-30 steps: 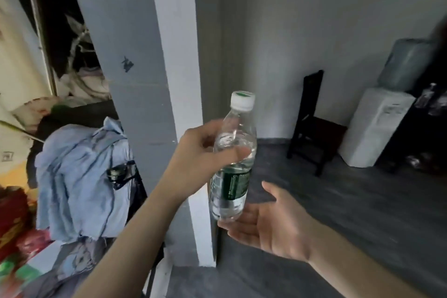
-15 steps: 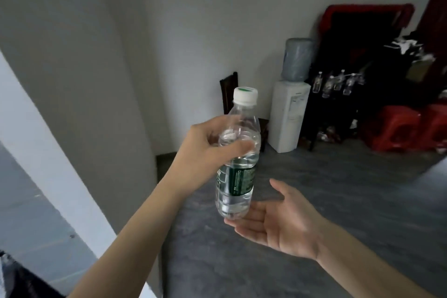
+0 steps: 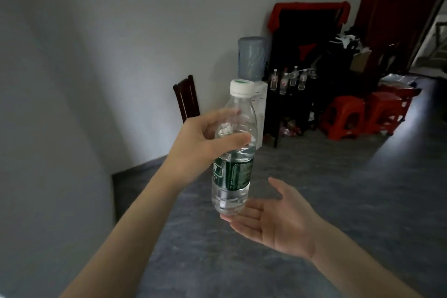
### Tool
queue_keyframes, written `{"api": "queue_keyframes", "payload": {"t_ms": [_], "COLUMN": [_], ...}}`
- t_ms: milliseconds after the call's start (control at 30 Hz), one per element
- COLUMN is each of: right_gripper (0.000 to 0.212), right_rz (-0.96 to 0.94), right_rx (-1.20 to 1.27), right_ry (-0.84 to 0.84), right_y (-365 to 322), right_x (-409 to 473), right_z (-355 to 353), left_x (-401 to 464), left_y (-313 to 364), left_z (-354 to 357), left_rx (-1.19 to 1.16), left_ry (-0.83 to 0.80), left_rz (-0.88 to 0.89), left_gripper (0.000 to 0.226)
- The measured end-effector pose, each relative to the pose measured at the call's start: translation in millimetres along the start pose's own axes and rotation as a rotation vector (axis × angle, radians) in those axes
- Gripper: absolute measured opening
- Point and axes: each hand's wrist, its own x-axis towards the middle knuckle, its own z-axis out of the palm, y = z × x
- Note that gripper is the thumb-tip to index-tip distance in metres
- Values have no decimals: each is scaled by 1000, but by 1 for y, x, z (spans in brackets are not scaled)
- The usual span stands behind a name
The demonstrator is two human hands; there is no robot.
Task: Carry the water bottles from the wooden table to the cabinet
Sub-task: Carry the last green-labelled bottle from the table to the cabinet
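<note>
A clear water bottle (image 3: 233, 172) with a white cap and a dark green label is held upright in front of me. My left hand (image 3: 205, 143) is shut on its upper body, thumb across the front. Just under the bottle's base lies my right hand (image 3: 273, 220), palm up and fingers apart, its fingertips touching or nearly touching the bottom. Far ahead, several small water bottles (image 3: 289, 78) stand in a row on a dark cabinet (image 3: 290, 104) against the back wall.
A water dispenser (image 3: 252, 60) with a blue jug stands left of the cabinet, and a dark wooden chair (image 3: 187, 98) left of that. Red plastic stools (image 3: 343, 113) sit on the grey floor at the right. A grey wall runs along my left.
My view has swung right, away from the white pillar and clothes, bringing the cabinet, dispenser and stools closer to the middle. Both hands keep the same hold around the bottle.
</note>
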Motion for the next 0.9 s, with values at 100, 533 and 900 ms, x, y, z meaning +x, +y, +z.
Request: {"api": "queue_keyframes", "payload": {"t_ms": [100, 533, 900], "right_gripper": [89, 92, 93], "right_rz": [-11, -83, -159], "right_rx": [12, 45, 117], "right_ry": [28, 124, 154], "right_y": [-19, -151, -227], "right_x": [13, 119, 166], "right_z": [-8, -13, -43], "left_x": [29, 201, 309], "left_y": [-15, -71, -108], "left_z": [4, -16, 2], "left_rx": [44, 73, 87], "left_ry": [-30, -71, -194], "left_rz": [18, 58, 143], "left_gripper": [66, 44, 52]}}
